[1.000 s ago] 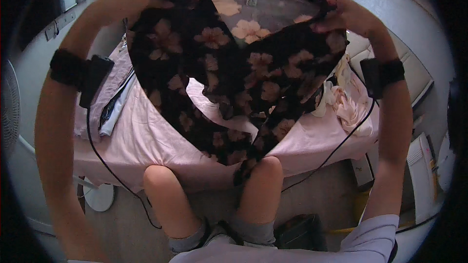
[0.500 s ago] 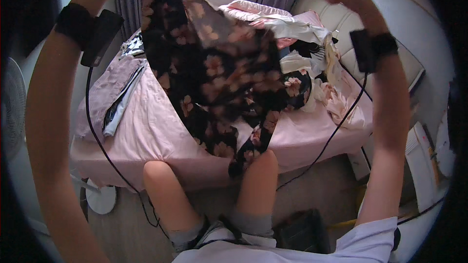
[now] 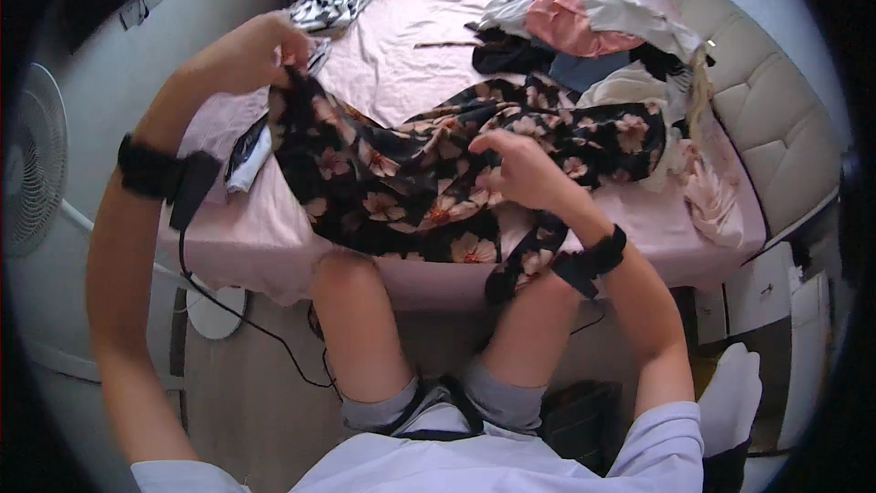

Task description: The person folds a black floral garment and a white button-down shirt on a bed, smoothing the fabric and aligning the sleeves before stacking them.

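Note:
A black garment with pink flowers [image 3: 383, 160] is spread across the front of the bed and partly over its edge. My left hand [image 3: 278, 46] pinches its upper left corner and holds that end raised off the bed. Over the middle of the cloth is my right hand [image 3: 529, 173], thumb and forefinger apart. Whether its fingertips touch the fabric cannot be told. A narrow strip of the same cloth [image 3: 534, 260] hangs down by my right knee.
The bed [image 3: 392, 46] has a pink sheet. Folded clothes [image 3: 333, 5] lie at its far left, and a heap of mixed clothes [image 3: 584, 23] sits at the right by the padded headboard [image 3: 748, 82]. A white fan [image 3: 36, 160] stands at the left.
Both my hands have come down from high up. The floral garment, which was hanging in the air from my left hand, now lies mostly on the bed. My right hand has moved inward over it.

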`<act>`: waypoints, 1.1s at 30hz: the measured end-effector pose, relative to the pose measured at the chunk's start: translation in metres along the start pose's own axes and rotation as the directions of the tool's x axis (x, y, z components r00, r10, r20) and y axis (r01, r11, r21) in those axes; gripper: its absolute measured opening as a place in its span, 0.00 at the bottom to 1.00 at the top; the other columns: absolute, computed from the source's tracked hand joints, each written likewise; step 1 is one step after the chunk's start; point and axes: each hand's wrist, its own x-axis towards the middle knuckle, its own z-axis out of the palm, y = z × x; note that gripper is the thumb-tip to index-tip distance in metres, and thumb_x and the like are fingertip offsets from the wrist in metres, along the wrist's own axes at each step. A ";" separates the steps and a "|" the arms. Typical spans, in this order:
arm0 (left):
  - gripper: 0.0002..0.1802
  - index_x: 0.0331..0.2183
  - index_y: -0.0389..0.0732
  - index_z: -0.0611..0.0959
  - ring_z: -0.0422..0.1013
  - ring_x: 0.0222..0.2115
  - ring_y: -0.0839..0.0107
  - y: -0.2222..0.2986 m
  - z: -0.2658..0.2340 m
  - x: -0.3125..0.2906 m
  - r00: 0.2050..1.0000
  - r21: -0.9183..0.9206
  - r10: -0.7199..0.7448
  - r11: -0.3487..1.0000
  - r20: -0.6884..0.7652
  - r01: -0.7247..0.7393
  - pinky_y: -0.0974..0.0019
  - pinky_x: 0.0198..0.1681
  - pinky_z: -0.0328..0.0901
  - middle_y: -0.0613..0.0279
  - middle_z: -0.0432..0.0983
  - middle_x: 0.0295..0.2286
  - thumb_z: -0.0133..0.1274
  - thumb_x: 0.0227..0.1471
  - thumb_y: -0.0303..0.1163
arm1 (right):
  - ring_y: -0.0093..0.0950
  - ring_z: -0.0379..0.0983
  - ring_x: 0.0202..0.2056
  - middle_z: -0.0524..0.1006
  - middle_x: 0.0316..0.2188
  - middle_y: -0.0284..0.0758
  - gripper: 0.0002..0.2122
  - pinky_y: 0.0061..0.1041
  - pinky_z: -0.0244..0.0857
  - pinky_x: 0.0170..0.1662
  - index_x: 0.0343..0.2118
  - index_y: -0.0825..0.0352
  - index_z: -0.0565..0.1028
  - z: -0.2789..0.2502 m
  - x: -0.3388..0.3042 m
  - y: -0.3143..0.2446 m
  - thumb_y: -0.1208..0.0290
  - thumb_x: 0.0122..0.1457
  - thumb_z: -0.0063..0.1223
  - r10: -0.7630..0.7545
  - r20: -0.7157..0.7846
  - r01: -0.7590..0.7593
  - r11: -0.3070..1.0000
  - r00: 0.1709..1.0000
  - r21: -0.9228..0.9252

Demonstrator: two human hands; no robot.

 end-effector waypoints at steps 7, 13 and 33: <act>0.13 0.28 0.32 0.80 0.71 0.27 0.68 -0.025 0.075 -0.099 0.975 -0.086 -0.218 0.973 -0.053 0.213 0.68 0.30 0.67 0.56 0.74 0.26 0.54 0.37 0.07 | 0.43 0.75 0.40 0.77 0.35 0.42 0.14 0.35 0.69 0.43 0.39 0.69 0.75 0.026 0.076 0.011 0.78 0.49 0.64 -0.176 0.101 0.179 0.983 0.979 -0.028; 0.17 0.32 0.29 0.82 0.73 0.23 0.71 -0.043 0.101 -0.126 0.944 -0.268 -0.330 0.907 0.025 0.324 0.70 0.25 0.67 0.56 0.76 0.27 0.50 0.37 0.06 | 0.44 0.77 0.38 0.78 0.38 0.42 0.13 0.38 0.72 0.40 0.41 0.68 0.79 0.057 0.104 0.009 0.77 0.50 0.60 -0.308 0.222 0.373 0.846 0.925 -0.381; 0.09 0.38 0.33 0.78 0.78 0.35 0.58 -0.032 0.005 -0.015 0.694 -0.080 -0.264 0.955 -0.670 0.286 0.61 0.43 0.71 0.49 0.80 0.34 0.46 0.58 0.26 | 0.41 0.80 0.37 0.81 0.32 0.44 0.08 0.37 0.72 0.41 0.37 0.67 0.78 -0.177 0.109 -0.055 0.69 0.60 0.51 -0.422 -0.430 -0.058 0.657 0.798 -0.751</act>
